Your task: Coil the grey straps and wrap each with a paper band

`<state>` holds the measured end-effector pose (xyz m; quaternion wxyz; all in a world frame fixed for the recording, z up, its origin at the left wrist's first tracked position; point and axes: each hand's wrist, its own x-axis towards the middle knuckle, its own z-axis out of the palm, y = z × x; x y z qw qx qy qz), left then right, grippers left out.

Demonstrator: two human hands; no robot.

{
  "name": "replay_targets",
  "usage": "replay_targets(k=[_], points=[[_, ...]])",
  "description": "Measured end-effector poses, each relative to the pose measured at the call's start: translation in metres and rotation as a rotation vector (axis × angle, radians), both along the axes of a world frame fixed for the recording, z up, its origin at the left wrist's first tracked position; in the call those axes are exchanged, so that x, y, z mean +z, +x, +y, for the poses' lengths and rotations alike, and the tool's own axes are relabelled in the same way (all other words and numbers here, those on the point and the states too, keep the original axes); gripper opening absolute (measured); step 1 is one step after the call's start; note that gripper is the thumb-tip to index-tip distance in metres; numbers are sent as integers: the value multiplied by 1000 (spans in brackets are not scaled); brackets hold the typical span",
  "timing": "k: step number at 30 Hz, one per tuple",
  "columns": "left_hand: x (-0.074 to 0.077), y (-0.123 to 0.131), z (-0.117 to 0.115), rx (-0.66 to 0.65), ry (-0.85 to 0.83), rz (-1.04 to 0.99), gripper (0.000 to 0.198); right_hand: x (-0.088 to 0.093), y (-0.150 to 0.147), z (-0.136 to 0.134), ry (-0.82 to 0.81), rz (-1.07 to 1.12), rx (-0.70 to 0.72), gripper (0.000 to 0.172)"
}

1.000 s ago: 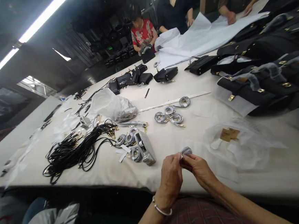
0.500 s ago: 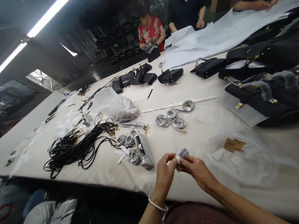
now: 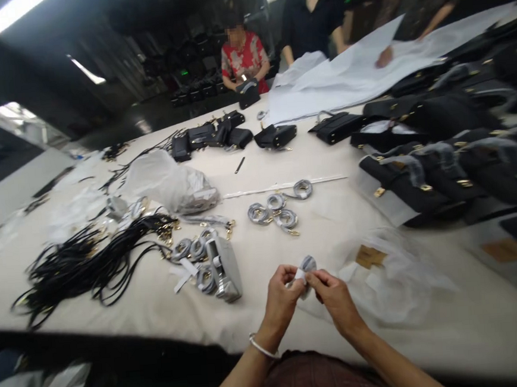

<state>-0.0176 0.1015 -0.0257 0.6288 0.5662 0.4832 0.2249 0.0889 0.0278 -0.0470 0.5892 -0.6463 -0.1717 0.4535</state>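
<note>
A coiled strap [image 3: 307, 263] in pale wrapping, with a white paper band around it, is held up over the table near its front edge. My left hand [image 3: 284, 288] grips it from the left, thumb and fingers closed at the band. From the right, my right hand [image 3: 333, 292] pinches the coil at the band's edge. Just to the left stands a grey tape dispenser [image 3: 225, 269], with several wrapped coils [image 3: 198, 247] and white paper strips [image 3: 185, 275] beside it. More wrapped strap coils [image 3: 276, 203] lie beyond my hands.
Loose black straps [image 3: 89, 266] with gold clasps are heaped at the left. A clear plastic bag [image 3: 163, 180] lies behind them. Black handbags [image 3: 412, 187] fill the right side; another plastic bag [image 3: 404, 289] is nearer. Co-workers stand across the table by a large white sheet [image 3: 334, 83].
The view has swung to the right, so the table's things sit further left. Both hands still hold the coil; my right fingers have shifted at the paper band. A co-worker has lifted part of the white sheet.
</note>
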Motion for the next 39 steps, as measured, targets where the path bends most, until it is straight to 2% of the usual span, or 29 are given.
replay_targets(k=[2,4,8,13,16,18,21,23,29,32,36,37,39], points=[[-4,-12,1,32,-13,-16,19,-6,0,3,-34,-73,124,42],[-6,-33,5,87,-63,-9,20,-13,-3,11,-57,-116,220,43],[1,-103,9,269,-173,28,27,-22,-26,37,-120,-106,229,45],[14,-202,13,576,-205,-148,35,-25,-96,86,-108,-20,323,49],[16,-247,23,732,-229,-266,43,-35,-144,112,-117,6,308,50],[13,-270,30,776,-239,-314,45,-45,-167,123,-134,-5,285,47],[3,-296,42,760,-238,-319,43,-58,-187,128,-164,-41,202,46],[-5,-306,51,722,-238,-312,40,-59,-194,125,-182,-70,126,48],[-24,-316,73,536,-341,-341,37,-44,-207,101,-197,-170,-24,46],[-27,-316,82,433,-403,-378,38,-56,-205,88,-308,-180,33,48],[-22,-316,92,330,-458,-403,37,-81,-195,74,-470,-239,102,41],[-20,-316,95,308,-457,-394,37,-79,-194,72,-481,-250,97,40],[-15,-317,99,266,-420,-341,35,-61,-199,70,-430,-247,135,42]])
